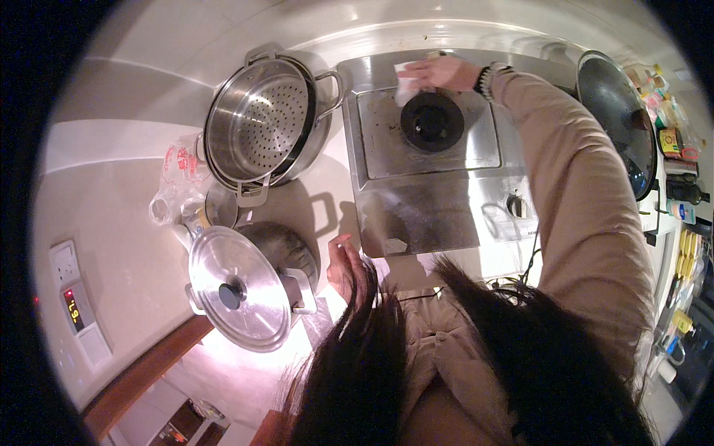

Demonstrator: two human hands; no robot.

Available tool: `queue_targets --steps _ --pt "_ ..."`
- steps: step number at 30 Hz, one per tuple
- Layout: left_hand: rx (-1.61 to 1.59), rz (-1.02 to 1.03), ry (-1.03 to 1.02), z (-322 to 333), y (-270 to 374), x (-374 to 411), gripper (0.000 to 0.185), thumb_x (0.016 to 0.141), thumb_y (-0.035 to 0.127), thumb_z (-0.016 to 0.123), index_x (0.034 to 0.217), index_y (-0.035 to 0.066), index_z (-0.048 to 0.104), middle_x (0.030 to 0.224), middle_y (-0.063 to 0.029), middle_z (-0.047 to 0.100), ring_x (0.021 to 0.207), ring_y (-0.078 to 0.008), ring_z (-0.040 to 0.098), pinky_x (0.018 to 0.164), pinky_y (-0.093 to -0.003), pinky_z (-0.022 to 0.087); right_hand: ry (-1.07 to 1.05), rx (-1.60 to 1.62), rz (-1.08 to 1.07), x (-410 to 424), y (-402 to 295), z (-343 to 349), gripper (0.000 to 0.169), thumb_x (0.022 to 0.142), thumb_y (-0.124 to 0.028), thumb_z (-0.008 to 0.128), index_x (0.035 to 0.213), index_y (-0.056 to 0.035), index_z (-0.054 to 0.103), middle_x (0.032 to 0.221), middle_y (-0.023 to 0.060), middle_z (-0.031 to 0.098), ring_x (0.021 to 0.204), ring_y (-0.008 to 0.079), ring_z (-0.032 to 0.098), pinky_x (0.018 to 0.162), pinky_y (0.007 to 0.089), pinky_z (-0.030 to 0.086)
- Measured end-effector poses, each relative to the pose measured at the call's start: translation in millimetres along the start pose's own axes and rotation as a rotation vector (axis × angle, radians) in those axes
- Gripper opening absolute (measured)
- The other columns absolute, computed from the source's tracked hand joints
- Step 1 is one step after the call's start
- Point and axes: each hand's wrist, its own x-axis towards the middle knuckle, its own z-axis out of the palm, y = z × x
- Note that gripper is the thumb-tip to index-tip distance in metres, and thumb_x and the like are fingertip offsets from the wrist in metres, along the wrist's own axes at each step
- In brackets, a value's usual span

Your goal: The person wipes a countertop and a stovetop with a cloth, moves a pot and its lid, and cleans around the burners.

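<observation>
At the back of a stainless steel cooktop (385, 139), my right hand (440, 73) is pressed round a white cloth or paper wipe (403, 96). The wipe lies just behind the black round burner (432, 121), with dark specks on the steel plate around it. My left hand (345, 265) is low by the cooktop's front left corner, fingers loosely bent and a little apart. Nothing shows in it, though hair hides part of the hand. A control knob (517, 205) sits at the cooktop's front right, beside my right sleeve.
Left of the cooktop stand a steel steamer pot (268, 117) with a perforated base and a lidded pot (240, 287). A printed plastic bag (181, 167) lies behind them. On the right are a dark wok (616, 125) and several bottles and packets (672, 142). Black cables (531, 265) hang near the front.
</observation>
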Motion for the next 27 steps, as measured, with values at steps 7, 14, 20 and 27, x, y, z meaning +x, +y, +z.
queue_targets --steps 7,14,20,27 --pt "0.061 -0.207 0.018 5 -91 -26 0.020 0.093 0.029 0.049 0.109 0.016 0.048 0.059 -0.0025 0.056 0.052 -0.0136 0.054 0.047 -0.0308 0.041 -0.122 0.034 -0.090 41 3 -8 0.044 0.086 -0.006 0.038 0.125 -0.0201 0.048 0.146 -0.0037 0.027 0.130 0.0194 0.034 0.102 0.0325 0.039" --pt "-0.150 -0.237 -0.018 -1 -72 -15 0.022 0.090 0.032 0.053 0.106 0.018 0.049 0.072 -0.0065 0.064 0.065 -0.0207 0.062 0.059 -0.0342 0.047 -0.047 0.031 -0.157 102 23 12 0.047 0.088 -0.008 0.033 0.131 -0.0243 0.043 0.144 -0.0010 0.032 0.121 0.0262 0.046 0.094 0.0357 0.046" --pt "-0.077 -0.329 0.061 4 -77 -32 0.022 0.090 0.029 0.054 0.105 0.013 0.050 0.080 -0.0097 0.066 0.071 -0.0229 0.064 0.064 -0.0348 0.049 -0.162 0.152 -0.068 51 42 8 0.051 0.085 -0.006 0.037 0.132 -0.0250 0.042 0.145 -0.0004 0.029 0.129 0.0246 0.035 0.098 0.0357 0.042" --pt "-0.252 -0.255 0.045 2 -58 -19 0.025 0.090 0.026 0.052 0.106 0.006 0.051 0.080 -0.0133 0.065 0.069 -0.0227 0.064 0.063 -0.0326 0.050 -0.075 0.224 0.077 111 18 1 0.055 0.077 0.006 0.044 0.125 -0.0197 0.050 0.142 0.0019 0.034 0.129 0.0249 0.035 0.103 0.0342 0.038"
